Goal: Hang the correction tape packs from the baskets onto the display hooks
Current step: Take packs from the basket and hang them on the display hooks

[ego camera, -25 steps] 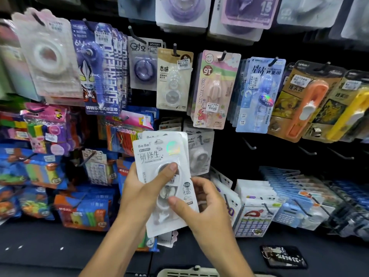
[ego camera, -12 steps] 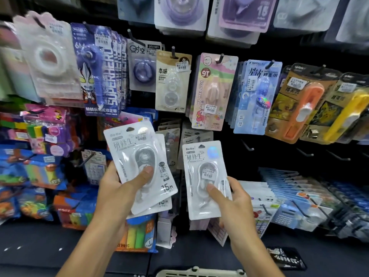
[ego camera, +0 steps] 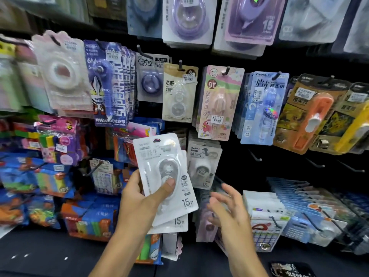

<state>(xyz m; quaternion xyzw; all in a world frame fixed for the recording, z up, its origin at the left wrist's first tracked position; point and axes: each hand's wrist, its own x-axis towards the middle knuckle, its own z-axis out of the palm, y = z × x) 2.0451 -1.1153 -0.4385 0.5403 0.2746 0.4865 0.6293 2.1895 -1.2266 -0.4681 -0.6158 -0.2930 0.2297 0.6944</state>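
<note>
My left hand [ego camera: 139, 198] grips a small stack of white correction tape packs [ego camera: 159, 166], thumb pressed over the grey dispenser on the front pack. A matching white pack [ego camera: 203, 162] hangs on a display hook just right of the stack, in front of others like it. My right hand [ego camera: 229, 206] is below that hung pack, fingers spread and holding nothing, slightly blurred. The baskets are out of view.
Rows of hanging packs fill the wall: a pink My Melody pack [ego camera: 217, 102], a blue pack [ego camera: 263, 108], orange and yellow packs [ego camera: 311, 114]. Bare black hooks [ego camera: 255, 156] stick out to the right. Coloured eraser packs [ego camera: 50, 176] crowd the left.
My right hand, which held one white pack half a second ago, has let it go; that pack now hangs on the hook. My left hand moved its stack right.
</note>
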